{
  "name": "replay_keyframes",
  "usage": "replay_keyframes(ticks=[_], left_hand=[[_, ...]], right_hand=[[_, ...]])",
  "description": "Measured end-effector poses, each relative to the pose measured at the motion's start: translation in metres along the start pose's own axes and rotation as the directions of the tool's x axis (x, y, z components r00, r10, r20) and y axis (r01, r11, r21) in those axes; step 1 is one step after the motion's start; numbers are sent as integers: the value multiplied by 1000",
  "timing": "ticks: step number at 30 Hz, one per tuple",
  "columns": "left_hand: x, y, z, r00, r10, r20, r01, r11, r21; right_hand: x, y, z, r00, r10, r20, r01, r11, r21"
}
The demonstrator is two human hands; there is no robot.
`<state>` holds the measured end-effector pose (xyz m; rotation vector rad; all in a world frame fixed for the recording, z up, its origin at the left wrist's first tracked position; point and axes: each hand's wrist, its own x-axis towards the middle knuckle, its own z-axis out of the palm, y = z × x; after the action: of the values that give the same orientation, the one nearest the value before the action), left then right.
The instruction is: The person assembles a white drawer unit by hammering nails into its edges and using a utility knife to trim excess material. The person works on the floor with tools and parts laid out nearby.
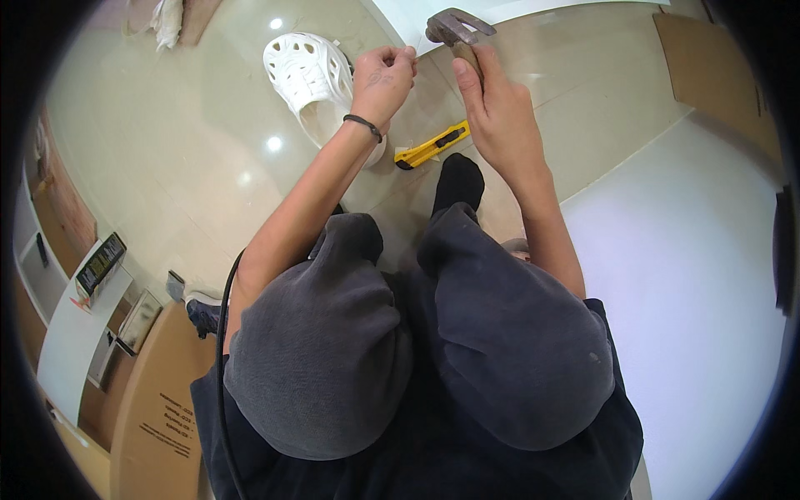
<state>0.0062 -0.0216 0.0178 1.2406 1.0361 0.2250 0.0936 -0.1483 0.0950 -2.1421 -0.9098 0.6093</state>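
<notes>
A claw hammer (451, 27) with a dark metal head and a wooden handle is gripped in my right hand (503, 117), thumb along the handle. My left hand (384, 83), with a dark band at the wrist, is pinched closed beside the corner of a white panel (533, 7). Whatever sits between its fingertips is too small to make out. The hammer head is over the panel's edge, a short way right of the left hand. Below the hands, a yellow utility knife (431, 147) lies on the tiled floor. A white perforated clog (304, 77) is left of my left hand, partly behind it.
On the right lies a large white board (675, 250), with a brown cardboard piece (712, 79) beyond it. Cardboard (158, 408) and a white shelf-like piece (79, 333) are at the lower left, near a dark shoe (202, 315). A black cable (220, 375) runs along my left side.
</notes>
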Motion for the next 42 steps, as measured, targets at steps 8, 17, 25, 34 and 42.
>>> replay_keyframes(ticks=[8,17,25,34,42], left_hand=[[4,-3,0,999,36,-5,-36,999,5],[11,-20,2,999,46,-14,-45,997,64],[11,-21,10,997,24,-72,-27,999,-45],[16,-26,6,994,83,-74,-83,997,8],[12,-22,-16,995,91,-46,-85,989,125]], right_hand=[[9,-4,6,999,25,48,-24,999,-27],[7,-11,8,993,98,65,-96,995,-27],[6,-11,11,994,90,56,-89,996,-24],[5,-14,13,995,91,27,-90,995,-34],[4,-9,21,994,64,86,-64,998,-2]])
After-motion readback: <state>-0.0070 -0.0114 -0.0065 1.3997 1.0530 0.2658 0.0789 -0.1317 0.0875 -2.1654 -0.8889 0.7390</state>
